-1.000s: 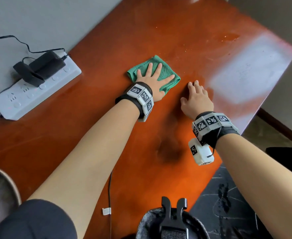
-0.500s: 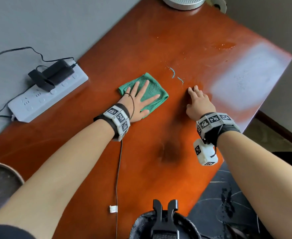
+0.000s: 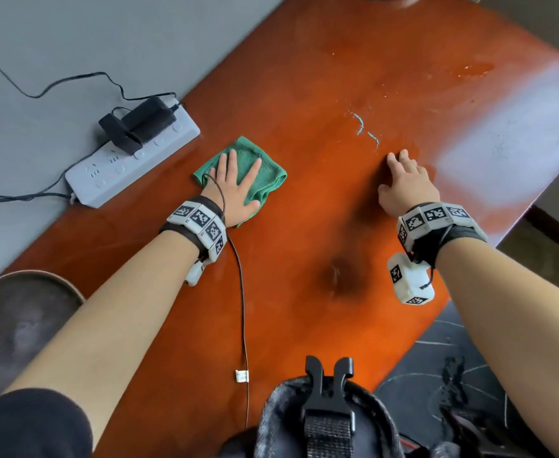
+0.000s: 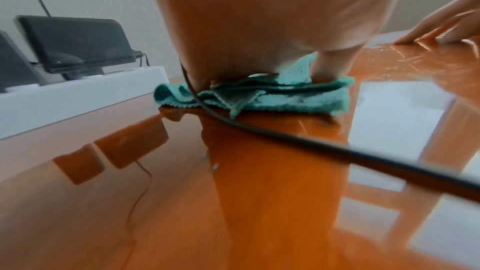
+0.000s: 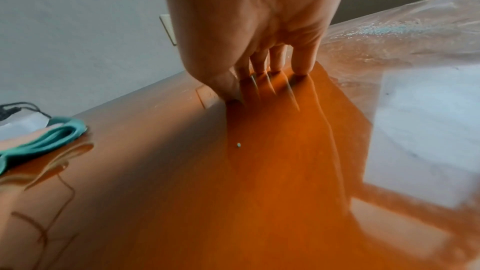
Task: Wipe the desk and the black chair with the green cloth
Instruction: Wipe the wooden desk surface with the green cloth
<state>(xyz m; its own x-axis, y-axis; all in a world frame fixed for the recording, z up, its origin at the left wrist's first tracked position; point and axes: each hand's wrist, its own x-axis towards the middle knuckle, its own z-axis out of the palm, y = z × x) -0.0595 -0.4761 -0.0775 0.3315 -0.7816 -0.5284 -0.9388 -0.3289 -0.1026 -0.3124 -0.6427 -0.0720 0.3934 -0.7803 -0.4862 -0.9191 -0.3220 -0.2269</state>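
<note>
The folded green cloth [image 3: 264, 173] [image 4: 285, 100] [image 5: 44, 141] lies on the glossy orange-brown desk [image 3: 304, 292] near its left edge. My left hand [image 3: 235, 183] presses flat on it with fingers spread and straight; in the left wrist view the palm [image 4: 259, 17] covers the cloth's top. My right hand [image 3: 403, 180] [image 5: 259, 28] rests on the bare desk to the right, its fingertips [image 5: 301, 69] touching the wood and holding nothing. Thin wet streaks [image 3: 367, 130] show just beyond the right hand. The black chair is not clearly in view.
A white power strip [image 3: 132, 160] [image 4: 78, 93] with black adapters [image 3: 139, 123] lies on the desk's left edge beside the cloth. A thin black cable [image 3: 243, 309] trails from my left wrist. A puddle [image 3: 469, 71] sits far right. Dark floor [image 3: 453, 358] lies beyond the right edge.
My left hand has slid the cloth leftward and toward me, from the desk's middle to beside the power strip. The right hand stayed planted in place.
</note>
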